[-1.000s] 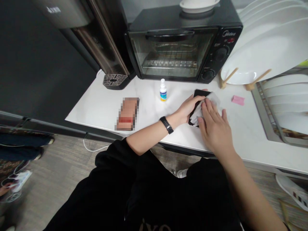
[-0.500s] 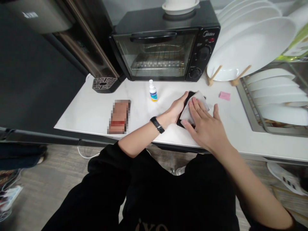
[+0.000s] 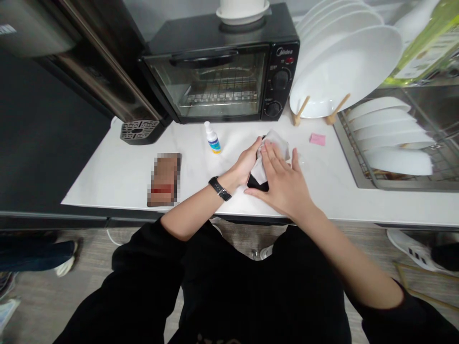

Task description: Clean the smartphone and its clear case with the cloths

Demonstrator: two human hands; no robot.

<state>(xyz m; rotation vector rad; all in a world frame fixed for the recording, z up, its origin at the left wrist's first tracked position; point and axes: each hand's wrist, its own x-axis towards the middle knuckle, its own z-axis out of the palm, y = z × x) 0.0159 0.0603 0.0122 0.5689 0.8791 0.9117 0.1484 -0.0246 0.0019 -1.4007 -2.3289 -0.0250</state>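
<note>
A black phone (image 3: pixel 256 182) lies flat on the white counter (image 3: pixel 118 177), mostly covered by a white wipe (image 3: pixel 278 142). My left hand (image 3: pixel 247 160), with a black watch on its wrist, grips the phone's left edge. My right hand (image 3: pixel 283 179) lies flat on the wipe and presses it onto the phone's face. A small white spray bottle (image 3: pixel 212 138) with a blue and yellow label stands upright just left of my left hand.
A black toaster oven (image 3: pixel 222 71) with a white bowl on top stands at the back. White plates (image 3: pixel 344 71) lean in a wooden rack, and more fill a metal dish rack (image 3: pixel 390 143). A pink pad (image 3: pixel 317 139) and a blurred flat object (image 3: pixel 163 179) lie on the counter.
My right hand has slid the wipe along the phone, toward its far end. The camera view has swung right, so everything sits further left in the picture.
</note>
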